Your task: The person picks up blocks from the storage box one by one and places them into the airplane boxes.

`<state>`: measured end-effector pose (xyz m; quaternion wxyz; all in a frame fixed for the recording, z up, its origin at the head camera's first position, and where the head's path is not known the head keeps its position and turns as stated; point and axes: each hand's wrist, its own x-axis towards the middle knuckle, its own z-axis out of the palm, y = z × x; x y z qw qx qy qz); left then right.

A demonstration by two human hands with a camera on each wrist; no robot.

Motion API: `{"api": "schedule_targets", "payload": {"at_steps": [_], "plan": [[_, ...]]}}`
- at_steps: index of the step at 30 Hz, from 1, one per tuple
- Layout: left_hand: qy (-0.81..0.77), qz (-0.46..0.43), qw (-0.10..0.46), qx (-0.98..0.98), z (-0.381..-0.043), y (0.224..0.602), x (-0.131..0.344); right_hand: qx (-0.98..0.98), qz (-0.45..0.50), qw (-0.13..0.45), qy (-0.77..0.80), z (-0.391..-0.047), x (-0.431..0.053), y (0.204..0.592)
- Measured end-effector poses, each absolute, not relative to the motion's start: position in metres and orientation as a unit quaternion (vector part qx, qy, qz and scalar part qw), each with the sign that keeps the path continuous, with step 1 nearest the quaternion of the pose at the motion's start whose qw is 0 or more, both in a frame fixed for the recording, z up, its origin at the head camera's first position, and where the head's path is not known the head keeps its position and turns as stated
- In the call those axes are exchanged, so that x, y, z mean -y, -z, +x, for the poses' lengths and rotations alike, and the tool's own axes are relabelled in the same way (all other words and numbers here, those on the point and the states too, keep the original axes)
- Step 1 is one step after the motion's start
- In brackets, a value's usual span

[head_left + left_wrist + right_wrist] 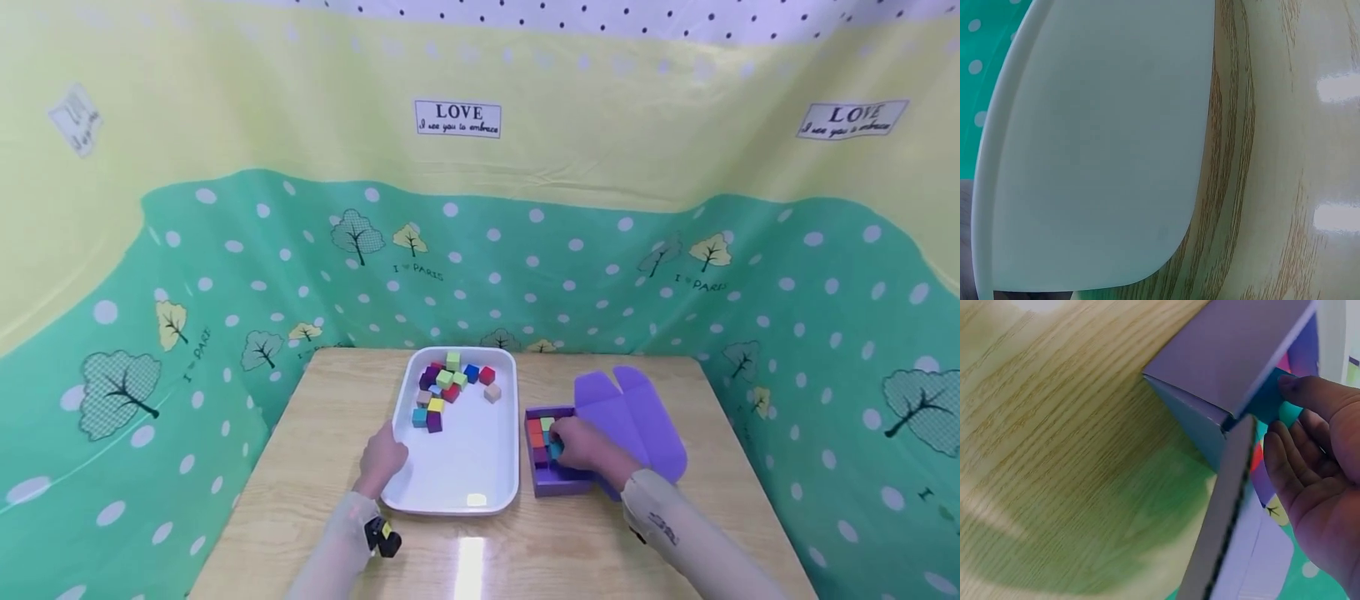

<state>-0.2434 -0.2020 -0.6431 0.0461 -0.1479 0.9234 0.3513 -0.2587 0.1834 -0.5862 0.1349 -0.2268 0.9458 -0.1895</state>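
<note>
Two holds: right hand [576, 443] pinching a teal cube [1267, 398], left hand [382, 456] gripping the tray [457, 467], long axis pointing away.

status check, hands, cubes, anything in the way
Left hand gripping white tray. Right hand in purple box, fingers on teal cube. Box lid open, nothing visibly blocking.

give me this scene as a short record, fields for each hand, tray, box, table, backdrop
left hand: grips the white tray by its left rim
right hand: pinches a teal cube in the purple box
tray: loose mixed-colour cubes, mostly toward the far end
box: lid open to the right, several cubes inside
table: light wood
backdrop: green and yellow, dots and trees
</note>
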Motion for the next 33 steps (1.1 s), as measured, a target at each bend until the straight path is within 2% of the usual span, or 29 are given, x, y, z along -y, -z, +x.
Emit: {"api": "schedule_targets", "payload": {"at_steps": [12, 33], "plan": [[-0.355, -0.142, 0.039, -0.923, -0.247, 0.642, 0.199, -0.95, -0.219, 0.141, 0.174, -0.264, -0.179, 0.603], [-0.363, -0.156, 0.045, -0.917, -0.245, 0.646, 0.2, -0.945, -0.247, 0.096, 0.194, -0.265, -0.18, 0.618]]}}
